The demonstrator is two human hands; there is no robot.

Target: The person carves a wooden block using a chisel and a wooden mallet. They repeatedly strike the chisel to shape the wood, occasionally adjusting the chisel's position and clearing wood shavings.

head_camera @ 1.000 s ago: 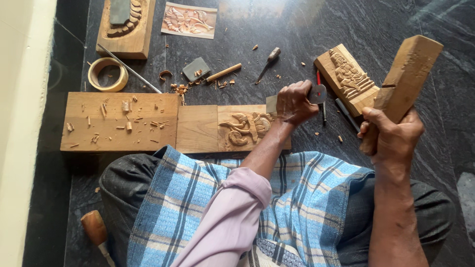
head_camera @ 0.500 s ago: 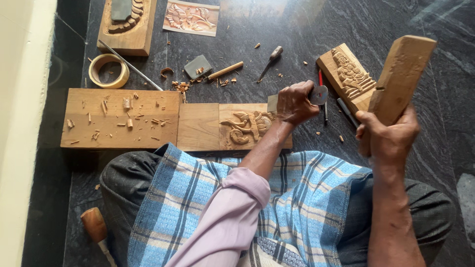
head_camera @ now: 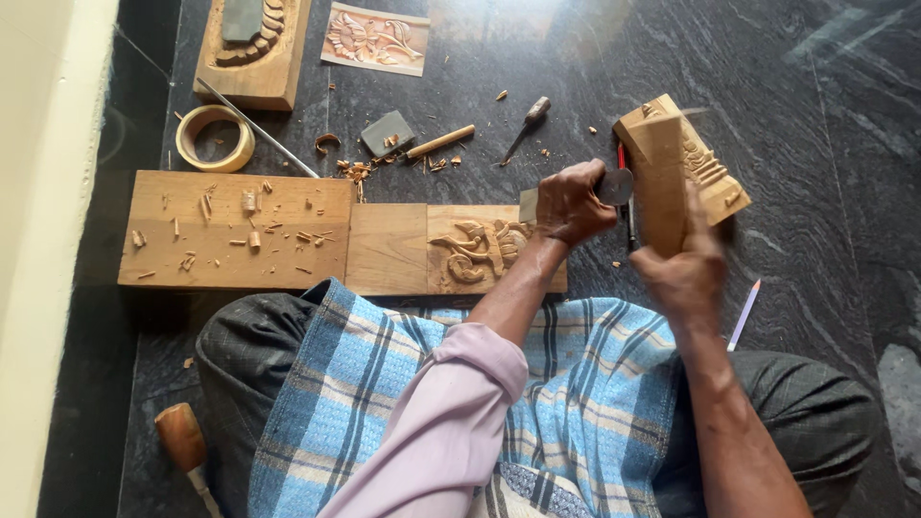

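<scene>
Chisel (head_camera: pixel 614 185) is mostly hidden in left hand (head_camera: pixel 571 201), fingers wrapped tight; long axis runs left-right, at carved panel's (head_camera: pixel 480 249) right end. Wooden mallet (head_camera: pixel 662 182) is gripped by right hand (head_camera: pixel 686 273), fingers closed.

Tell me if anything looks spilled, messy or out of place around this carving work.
Wood chips are scattered over the plank and spill onto the dark floor near a loose chisel. A pencil lies stray beside the right hand. Nothing looks damaged.

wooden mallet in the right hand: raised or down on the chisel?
Down. The wooden mallet in the right hand sits level with the chisel's butt end, which sticks out of the left hand. Actual contact: cannot tell, motion blur.
</scene>
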